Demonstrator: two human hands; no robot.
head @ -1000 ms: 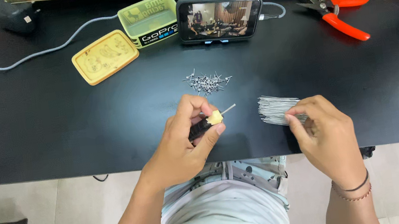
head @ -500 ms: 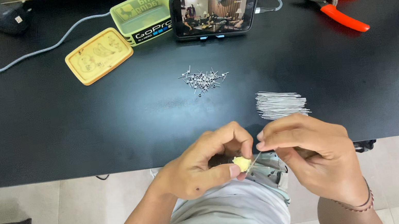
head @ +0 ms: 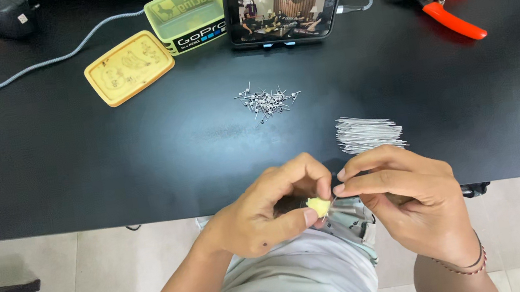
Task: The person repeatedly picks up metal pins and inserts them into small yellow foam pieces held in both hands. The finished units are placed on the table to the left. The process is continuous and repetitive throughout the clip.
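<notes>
My left hand (head: pixel 268 211) pinches a small yellow piece (head: pixel 319 207) at the near edge of the black table (head: pixel 105 154). My right hand (head: pixel 403 200) meets it from the right, its thumb and forefinger closed on a thin metal pin (head: pixel 332 200) at the yellow piece; the pin is barely visible. Just beyond my right hand lies a bundle of straight metal wires (head: pixel 367 133). A small pile of tiny metal pins (head: pixel 267 100) sits in the middle of the table.
At the back stand a phone (head: pixel 285 12) on a blue stand, an open green box (head: pixel 186 15) and its yellow lid (head: pixel 128 67). Red-handled cutters (head: pixel 447 4) lie at the back right. A grey cable (head: pixel 25 67) runs at the back left.
My right hand left the wire bundle and came to my left hand. Both hands drew back from the table to its near edge, above my lap.
</notes>
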